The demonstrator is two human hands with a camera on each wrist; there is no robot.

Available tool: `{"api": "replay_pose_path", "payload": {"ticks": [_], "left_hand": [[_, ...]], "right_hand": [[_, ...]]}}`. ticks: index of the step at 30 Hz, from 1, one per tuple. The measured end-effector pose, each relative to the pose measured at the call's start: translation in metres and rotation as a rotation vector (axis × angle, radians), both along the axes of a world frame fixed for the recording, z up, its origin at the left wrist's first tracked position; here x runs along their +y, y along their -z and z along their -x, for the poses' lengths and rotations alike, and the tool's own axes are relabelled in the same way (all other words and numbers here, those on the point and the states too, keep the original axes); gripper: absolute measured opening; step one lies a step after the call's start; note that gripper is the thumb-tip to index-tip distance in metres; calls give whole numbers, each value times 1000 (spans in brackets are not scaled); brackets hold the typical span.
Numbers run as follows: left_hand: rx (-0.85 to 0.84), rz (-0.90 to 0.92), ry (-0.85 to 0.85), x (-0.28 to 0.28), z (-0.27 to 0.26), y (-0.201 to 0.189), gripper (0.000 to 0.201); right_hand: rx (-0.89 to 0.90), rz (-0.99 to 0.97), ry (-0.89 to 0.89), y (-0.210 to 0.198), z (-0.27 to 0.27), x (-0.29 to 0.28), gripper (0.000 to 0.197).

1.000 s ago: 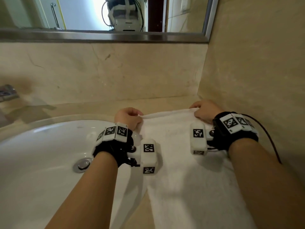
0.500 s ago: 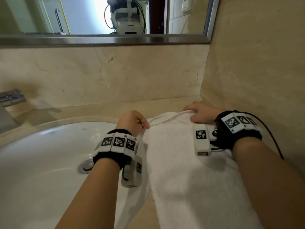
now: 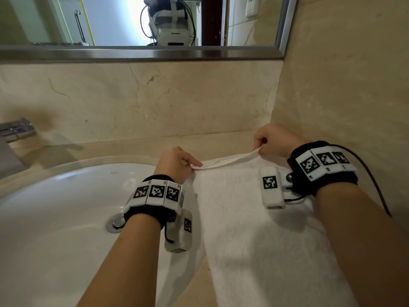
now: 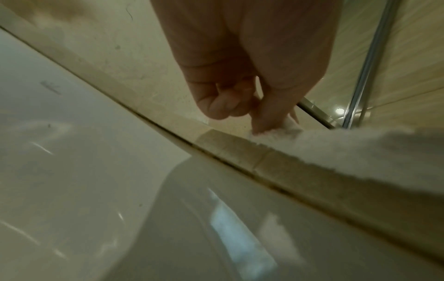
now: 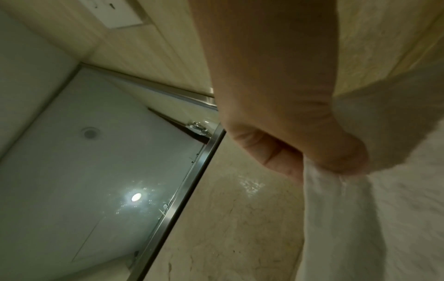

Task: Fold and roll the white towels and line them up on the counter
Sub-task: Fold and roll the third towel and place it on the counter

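Lying flat in the lower right of the frame, the white towel [image 3: 261, 240] runs from the near edge up toward the middle, on the tan counter [image 3: 221, 142]. Its left side hangs a little over the rim of the white sink [image 3: 66, 218], which fills the lower left.

A bit farther up, near the middle of the frame, the left hand [image 3: 174, 162] pinches the far left corner of the towel between thumb and curled fingers. To the right of the middle, the right hand [image 3: 274, 138] pinches the far right corner the same way, and holds it a little higher. The far edge is lifted off the counter and stretched in a line between the two hands.

This looks like the start of a fold. To do it well, both hands should keep the edge tight and level, so the right corner may need to come down to match the left. Then the edge should be brought toward the near end so the corners meet neatly.

Behind the hands, in the upper part of the frame, are the marble wall [image 3: 155, 96] and the mirror [image 3: 132, 18].
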State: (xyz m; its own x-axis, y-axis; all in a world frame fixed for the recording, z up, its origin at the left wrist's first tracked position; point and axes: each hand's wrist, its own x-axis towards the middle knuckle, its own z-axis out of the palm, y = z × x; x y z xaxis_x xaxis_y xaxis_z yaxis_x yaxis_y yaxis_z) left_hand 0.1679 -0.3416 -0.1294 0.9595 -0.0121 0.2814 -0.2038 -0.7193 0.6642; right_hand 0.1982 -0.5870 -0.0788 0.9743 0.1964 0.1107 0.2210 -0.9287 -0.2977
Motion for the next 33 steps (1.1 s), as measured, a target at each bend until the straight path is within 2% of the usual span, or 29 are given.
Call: {"api": "replay_pose_path", "payload": {"ticks": [2,4,7,10,12,14,18,22,24,27,30,33], "left_hand": [[30,-12,13,0,2,-1,30],[81,-11,20,0,4,-1,34],[161,109,24,0,7,-4,31],[176,179,32,-1,8,-6,27],[152,118,58,-1,8,-4,17],[169,72,75,2,6,-4,8],[249,15,90,7,5,-8,21],[210,63,98,4,7,-9,9],[203,88,105,3,8,-9,13],[225,102,122,3,8,-10,26],[223,112,132,3,6,-10,27],[216,108,132,2,5,-10,22]], "right_hand": [[70,64,2,-1,2,-1,34],[182,79,9,-4,4,-4,26],[309,76,30,-15,7,-5,10],[275,51,26,-13,1,-10,15],[239,3,19,-4,-3,-18,13],[208,-23,19,6,-4,-27,20],[165,-13,13,12,-6,-31,23],[119,18,26,10,-4,-28,9],[173,30,43,5,-1,-26,25],[178,173,88,-9,3,-12,41],[127,355,63,-19,3,4,42],[235,532,-6,-22,-2,16,34]]}}
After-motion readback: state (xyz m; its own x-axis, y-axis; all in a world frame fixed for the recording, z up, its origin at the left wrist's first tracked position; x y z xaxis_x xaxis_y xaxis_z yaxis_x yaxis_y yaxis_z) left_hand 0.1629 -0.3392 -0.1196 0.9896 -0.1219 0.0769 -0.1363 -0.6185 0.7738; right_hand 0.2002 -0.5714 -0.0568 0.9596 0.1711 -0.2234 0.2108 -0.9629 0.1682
